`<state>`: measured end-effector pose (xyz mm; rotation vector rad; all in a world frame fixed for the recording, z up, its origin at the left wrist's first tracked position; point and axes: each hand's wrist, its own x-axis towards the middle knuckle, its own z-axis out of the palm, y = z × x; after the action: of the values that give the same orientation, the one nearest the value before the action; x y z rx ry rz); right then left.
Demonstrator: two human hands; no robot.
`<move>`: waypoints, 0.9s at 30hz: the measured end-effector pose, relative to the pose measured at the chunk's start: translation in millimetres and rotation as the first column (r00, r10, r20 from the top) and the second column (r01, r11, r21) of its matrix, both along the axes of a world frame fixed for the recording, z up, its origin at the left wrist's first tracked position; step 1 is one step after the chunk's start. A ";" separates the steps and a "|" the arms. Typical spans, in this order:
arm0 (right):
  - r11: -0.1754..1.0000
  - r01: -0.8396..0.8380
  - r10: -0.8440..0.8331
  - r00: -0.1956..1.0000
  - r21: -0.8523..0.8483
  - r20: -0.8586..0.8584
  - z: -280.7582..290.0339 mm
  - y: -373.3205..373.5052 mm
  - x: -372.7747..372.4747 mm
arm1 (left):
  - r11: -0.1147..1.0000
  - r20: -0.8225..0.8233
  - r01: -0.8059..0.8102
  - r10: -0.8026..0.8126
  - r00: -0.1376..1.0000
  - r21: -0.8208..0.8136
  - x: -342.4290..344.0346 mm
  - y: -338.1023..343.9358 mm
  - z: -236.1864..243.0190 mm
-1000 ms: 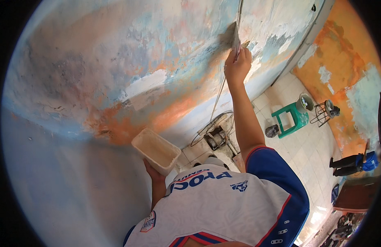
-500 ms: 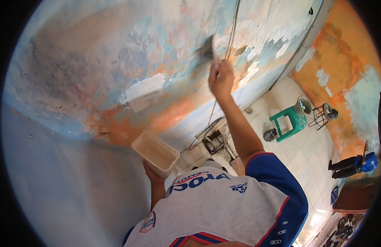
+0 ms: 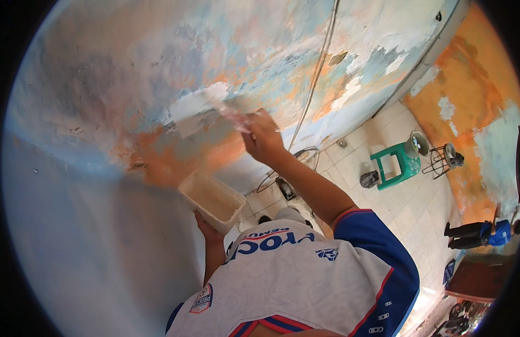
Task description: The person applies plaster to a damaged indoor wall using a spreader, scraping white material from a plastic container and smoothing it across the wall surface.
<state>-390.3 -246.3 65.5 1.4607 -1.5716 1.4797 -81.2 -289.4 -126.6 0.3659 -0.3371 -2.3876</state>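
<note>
Glare on floor (image 3: 406, 224) btm R, soft shadow on L wall (image 3: 133, 224), motion-blurred tool (image 3: 229, 114), fisheye bend w/ dark rim

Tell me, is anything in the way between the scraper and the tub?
Nothing visible is. The scraper, blurred in the right hand, has no object between it and the plastic tub in the left hand; only patchy wall shows behind that gap.

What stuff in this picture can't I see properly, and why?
All in the head view:
Flat, pale tool in the bare right hand: blurred, so its edge is unclear.
Bare left hand: fingers partly hidden by the pale, rectangular plastic tub.
Round grey bucket: its contents look too small to identify.
</note>
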 end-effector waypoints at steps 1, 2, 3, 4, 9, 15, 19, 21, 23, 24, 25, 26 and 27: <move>0.994 0.063 -0.058 0.997 -0.088 0.051 -10.1 0.3 -12.6 | 1.000 -0.007 -0.012 0.012 1.000 0.025 2.6 1.4 -4.9; 0.976 0.127 -0.110 0.988 -0.178 0.105 -13.8 0.4 -27.2 | 0.999 0.024 -0.049 0.049 0.998 0.009 4.4 0.8 -6.9; 0.947 0.302 -0.264 0.926 -0.110 0.270 3.2 13.3 -40.9 | 0.995 0.056 -0.095 0.096 0.994 -0.005 8.0 2.4 -8.6; 0.889 0.457 -0.415 0.812 -0.006 0.410 23.6 28.9 -56.0 | 0.990 0.087 -0.138 0.139 0.986 -0.016 11.6 6.7 -9.5; 0.857 0.508 -0.508 0.861 -0.088 0.024 2.2 -2.8 -57.7 | 0.994 0.088 -0.112 0.111 0.990 0.009 6.9 22.9 3.3; 0.994 0.113 -0.111 0.962 0.007 0.249 -12.0 22.0 -33.4 | 0.982 0.105 -0.188 0.187 0.977 -0.008 -12.5 57.8 12.2; 0.911 0.411 -0.394 0.857 0.020 0.331 25.3 48.1 -104.1 | 0.984 0.096 -0.177 0.178 0.979 -0.023 -30.0 84.8 13.9; 0.893 0.449 -0.448 0.893 -0.020 0.054 20.1 38.9 -102.9 | 0.985 0.097 -0.170 0.170 0.981 -0.001 -47.3 100.2 11.7; 0.957 0.283 -0.266 0.946 0.071 -0.186 -13.7 25.2 -73.4 | 0.983 0.108 -0.180 0.176 0.979 0.033 -57.7 115.6 5.0; 0.993 -0.017 0.032 0.991 0.119 -0.127 -21.7 29.0 -56.5 | 0.978 0.112 -0.198 0.190 0.975 0.060 -60.9 125.0 -1.0; 0.929 -0.226 0.225 0.974 0.295 0.038 -18.7 40.1 -41.2 | 0.973 0.115 -0.215 0.204 0.972 0.086 -64.3 134.2 -5.6; 0.961 -0.187 0.181 0.982 0.202 0.048 -23.7 49.0 -43.7 | 0.967 0.122 -0.238 0.227 0.966 0.087 -70.0 146.4 0.6; 0.983 -0.150 0.145 0.988 0.104 0.057 -30.1 55.7 -53.6 | 0.960 0.121 -0.267 0.257 0.959 0.083 -78.6 159.5 10.6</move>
<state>-443.9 -190.7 35.4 1.6453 -1.6251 1.5449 -159.8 -130.0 -116.0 0.5539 -0.2058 -2.1323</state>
